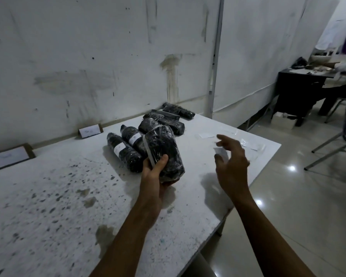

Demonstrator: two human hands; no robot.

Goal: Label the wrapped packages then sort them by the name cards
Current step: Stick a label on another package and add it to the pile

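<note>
Left hand [155,172] grips package [165,152]; right hand [231,156] hovers near table edge [268,154].

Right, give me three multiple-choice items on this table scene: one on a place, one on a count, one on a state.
1. Where do the name cards stand?
A. along the wall at the table's far edge
B. on the floor
C. on top of the packages

2. How many packages lying on the table show a white label?
A. none
B. two
C. five

3. What is the left hand doing?
A. resting flat on the table
B. hanging open over the floor
C. gripping a wrapped package

Key:
1 A, both cards lean against the wall behind the table.
2 B, only the two nearest lying packages carry a white label.
3 C, its thumb and fingers curl round the package, held above the table, while the right hand hovers open beside it.
</note>
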